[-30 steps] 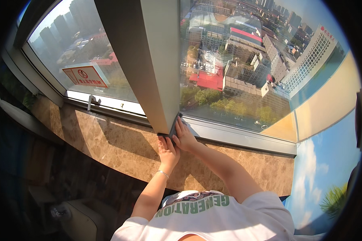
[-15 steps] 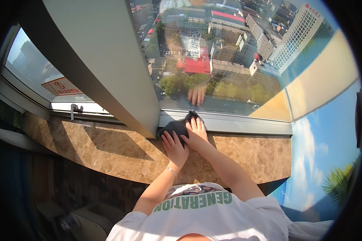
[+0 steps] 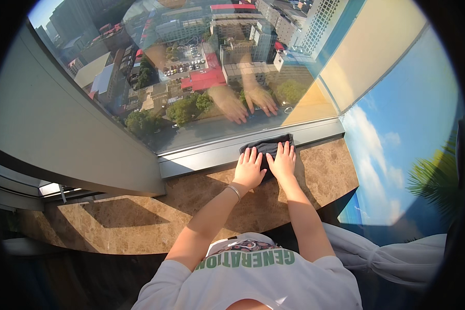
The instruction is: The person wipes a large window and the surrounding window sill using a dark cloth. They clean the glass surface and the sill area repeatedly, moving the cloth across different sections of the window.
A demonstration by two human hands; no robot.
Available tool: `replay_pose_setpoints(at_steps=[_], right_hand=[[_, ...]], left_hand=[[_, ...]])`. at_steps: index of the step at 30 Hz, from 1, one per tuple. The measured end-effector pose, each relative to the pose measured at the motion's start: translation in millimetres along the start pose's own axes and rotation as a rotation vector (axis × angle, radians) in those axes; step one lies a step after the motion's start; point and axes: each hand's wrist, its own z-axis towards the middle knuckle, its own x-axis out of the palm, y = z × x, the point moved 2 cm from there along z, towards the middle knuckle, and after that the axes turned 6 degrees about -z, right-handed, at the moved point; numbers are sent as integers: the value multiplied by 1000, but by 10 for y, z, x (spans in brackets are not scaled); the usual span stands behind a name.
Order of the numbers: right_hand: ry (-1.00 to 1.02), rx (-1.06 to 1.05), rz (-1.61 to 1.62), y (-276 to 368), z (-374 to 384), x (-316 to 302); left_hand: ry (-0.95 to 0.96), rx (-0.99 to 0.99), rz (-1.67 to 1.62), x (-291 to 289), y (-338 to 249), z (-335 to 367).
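Note:
A dark grey cloth [image 3: 266, 147] lies spread over the metal window frame [image 3: 201, 164] and the edge of the brown stone sill [image 3: 325, 168]. My left hand [image 3: 249, 169] rests flat on its left part, fingers stretched out and slightly apart. Close beside it, my right hand [image 3: 282, 161] presses flat on the cloth's right part, fingers also extended. Some of the cloth is hidden under both palms. The window pane [image 3: 160, 124] behind the frame reflects both hands.
A wide grey pillar [image 3: 72, 119] stands to the left of the pane. On the right is a wall painted with sky and palm leaves [image 3: 382, 155]. A gathered white curtain [image 3: 392, 258] hangs low at the right. The sill's front edge curves in front of me.
Both hands have slid the cloth rightward along the frame, away from the pillar's corner. The cloth is now flatter and more spread out. The view has turned as well.

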Motion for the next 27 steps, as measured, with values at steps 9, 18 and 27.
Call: replay_pose_setpoints(at_steps=[9, 18, 27], right_hand=[[71, -481, 333, 508, -97, 171], [60, -364, 249, -195, 269, 122], [94, -131, 156, -1621, 824, 7]], left_hand=[[-275, -256, 58, -35, 270, -219], [-116, -185, 95, 86, -163, 298], [-44, 80, 31, 538, -1028, 1325]])
